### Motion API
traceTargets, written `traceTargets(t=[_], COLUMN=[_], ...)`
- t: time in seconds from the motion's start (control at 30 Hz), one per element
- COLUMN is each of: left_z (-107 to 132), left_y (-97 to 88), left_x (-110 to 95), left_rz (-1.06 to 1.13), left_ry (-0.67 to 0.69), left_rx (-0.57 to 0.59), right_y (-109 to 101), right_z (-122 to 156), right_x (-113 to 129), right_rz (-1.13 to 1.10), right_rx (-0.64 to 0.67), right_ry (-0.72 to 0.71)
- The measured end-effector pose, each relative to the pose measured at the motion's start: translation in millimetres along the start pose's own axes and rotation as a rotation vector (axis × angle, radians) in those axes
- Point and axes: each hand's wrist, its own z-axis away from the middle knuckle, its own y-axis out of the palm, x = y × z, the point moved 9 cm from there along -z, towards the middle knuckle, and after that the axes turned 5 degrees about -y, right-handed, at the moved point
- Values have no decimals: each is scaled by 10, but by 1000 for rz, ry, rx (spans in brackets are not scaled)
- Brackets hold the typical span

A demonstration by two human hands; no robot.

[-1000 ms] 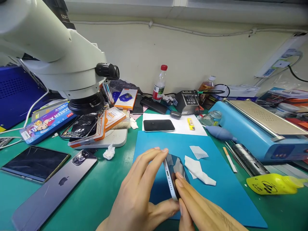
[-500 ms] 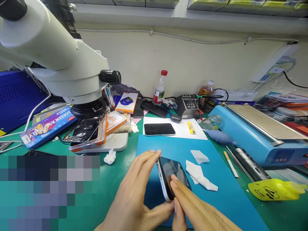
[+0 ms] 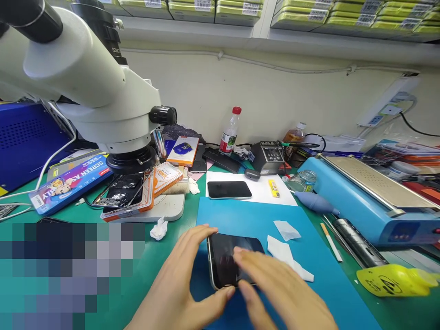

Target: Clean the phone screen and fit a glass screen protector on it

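A smartphone (image 3: 227, 256) with a dark, glossy screen faces up over the blue mat (image 3: 237, 211). My left hand (image 3: 182, 279) holds its left end, fingers at the far corner and thumb along the near edge. Over the right part of the screen is my right hand (image 3: 282, 284), slightly blurred, fingers stretched out and thumb apart near the lower edge. Whether its fingertips touch the glass I cannot tell. Two white wipes (image 3: 287, 230) lie on the mat to the right of the phone.
Behind the mat, a second phone (image 3: 229, 189) and a yellow lighter (image 3: 274, 188) rest on white paper. A microscope (image 3: 113, 105) stands at left, above stacked phone parts. To the right are a blue heating plate machine (image 3: 378, 201), a blower bulb (image 3: 316, 202) and a yellow bottle (image 3: 392, 280).
The phone has shifted left and turned flatter, so its screen faces up more. My right fingers have come off its near end and spread apart. The camera view has tilted slightly up.
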Motion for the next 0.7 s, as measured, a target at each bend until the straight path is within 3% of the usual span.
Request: traceTargets(t=[0.13, 0.23, 0.4, 0.6, 0.7], left_z=[-3, -1, 36, 93, 97], left_y=[-51, -85, -91, -144, -131], left_x=[245, 377, 539, 543, 509], left_rz=[-58, -122, -178, -256, -307], left_ry=[-120, -137, -93, -31, -14], left_rx=[65, 76, 92, 17, 69], right_y=[27, 228, 521, 598, 596], right_z=[210, 428, 727, 839, 832], right_x=[-702, -994, -1080, -1084, -1077], right_rz=[-134, -308, -476, -480, -468], right_rx=[67, 273, 566, 623, 615], right_ry=[391, 573, 739, 781, 758])
